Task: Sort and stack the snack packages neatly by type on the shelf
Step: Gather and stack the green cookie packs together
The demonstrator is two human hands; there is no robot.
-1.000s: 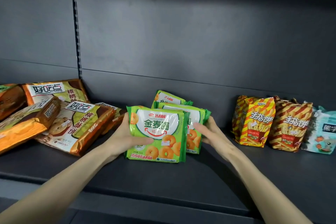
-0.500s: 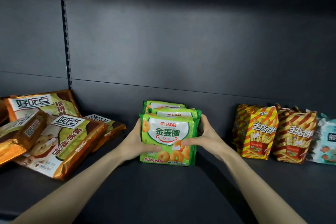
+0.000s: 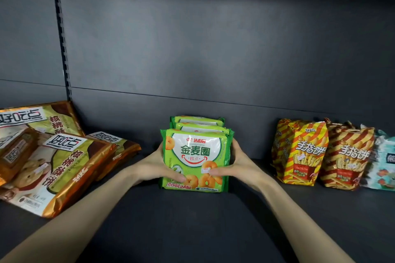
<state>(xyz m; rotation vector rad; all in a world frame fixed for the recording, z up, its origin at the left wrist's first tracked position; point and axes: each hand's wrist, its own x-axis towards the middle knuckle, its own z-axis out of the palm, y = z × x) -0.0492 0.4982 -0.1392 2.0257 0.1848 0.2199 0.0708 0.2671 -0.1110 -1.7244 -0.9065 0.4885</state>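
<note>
Now the three green ring-biscuit packs [image 3: 195, 156] stand upright in a single file, front to back, at the middle of the shelf [image 3: 192, 224]. A second ago the front pack sat off to the left of the other two, which fanned out behind it toward the right. Half a second ago they were nearly squared. Their edges now line up, with only the top strips of the rear two showing above the front one.

The left hand [image 3: 155, 166] grips the left side of the group and the right hand [image 3: 238, 164] grips the right side. Both thumbs are pressed across the lower front face, and the fingers behind are hidden. The hands are clamped on the packs, squeezing them together.

For the task, this suggests the green type is close to done: grouped, aligned and near the back panel [image 3: 213, 60], though whether the rear pack touches it cannot be told.

The two striped finger-biscuit bags [image 3: 299, 151] stand side by side to the right, with a teal bag [image 3: 382, 164] just beyond them. The brown walnut-cookie packs [image 3: 64, 166] lie tilted and overlapping on the left, and they look like the pile still needing to be sorted.
</note>
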